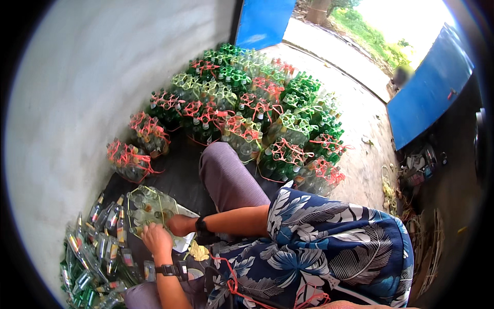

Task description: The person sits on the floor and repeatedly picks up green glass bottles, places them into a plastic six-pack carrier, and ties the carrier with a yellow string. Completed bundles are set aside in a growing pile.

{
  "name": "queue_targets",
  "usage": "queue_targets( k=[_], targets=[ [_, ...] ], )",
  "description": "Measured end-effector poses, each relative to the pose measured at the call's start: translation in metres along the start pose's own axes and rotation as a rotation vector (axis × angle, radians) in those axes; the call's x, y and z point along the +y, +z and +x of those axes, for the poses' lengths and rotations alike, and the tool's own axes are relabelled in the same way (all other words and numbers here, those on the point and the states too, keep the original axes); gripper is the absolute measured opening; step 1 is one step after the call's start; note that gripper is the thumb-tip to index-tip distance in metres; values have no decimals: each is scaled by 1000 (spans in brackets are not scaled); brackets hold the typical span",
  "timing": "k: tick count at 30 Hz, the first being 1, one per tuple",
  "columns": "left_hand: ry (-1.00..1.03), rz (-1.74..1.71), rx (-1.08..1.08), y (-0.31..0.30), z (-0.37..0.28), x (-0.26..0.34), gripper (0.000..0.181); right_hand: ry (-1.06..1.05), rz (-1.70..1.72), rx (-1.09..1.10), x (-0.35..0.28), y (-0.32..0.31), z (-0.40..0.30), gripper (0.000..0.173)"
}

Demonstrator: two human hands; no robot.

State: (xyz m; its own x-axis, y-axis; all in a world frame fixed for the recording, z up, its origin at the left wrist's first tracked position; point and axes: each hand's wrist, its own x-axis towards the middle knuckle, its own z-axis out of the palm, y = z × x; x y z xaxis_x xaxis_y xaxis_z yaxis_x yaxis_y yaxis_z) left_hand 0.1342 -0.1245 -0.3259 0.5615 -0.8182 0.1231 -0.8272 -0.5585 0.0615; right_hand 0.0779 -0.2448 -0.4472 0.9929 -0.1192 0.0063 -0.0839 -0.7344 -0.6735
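A bundle of clear glass bottles (144, 204) stands before me at the lower left, with a thin pale yellow-green strap (128, 210) around its outside. My right hand (180, 225) is curled at the bundle's near edge, beside a white flat-sided thing (185, 243). Just below it, my left hand (157, 238) rests at the bottle tops with its fingers bent. The fingertips of both hands are partly hidden, so whether either one grips the strap or a bottle does not show. Both wrists wear black bands.
Loose labelled glass bottles (112, 247) lie at the lower left by the wall (69, 96). Many strapped bottle bundles (247, 100) stand beyond my right knee (227, 170). Red strap (231, 284) lies over my lap. Blue doors (428, 92) stand open; a person (397, 79) is near one.
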Motion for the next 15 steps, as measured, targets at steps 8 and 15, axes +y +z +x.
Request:
queue_targets(
  k=[8,15],
  targets=[
    [-12,-27,-41,10,3,0,17,5,-9,-69,11,4,2,19],
    [-33,-63,-89,15,7,-4,16,-77,-43,-55,20,7,11,18]
  ],
)
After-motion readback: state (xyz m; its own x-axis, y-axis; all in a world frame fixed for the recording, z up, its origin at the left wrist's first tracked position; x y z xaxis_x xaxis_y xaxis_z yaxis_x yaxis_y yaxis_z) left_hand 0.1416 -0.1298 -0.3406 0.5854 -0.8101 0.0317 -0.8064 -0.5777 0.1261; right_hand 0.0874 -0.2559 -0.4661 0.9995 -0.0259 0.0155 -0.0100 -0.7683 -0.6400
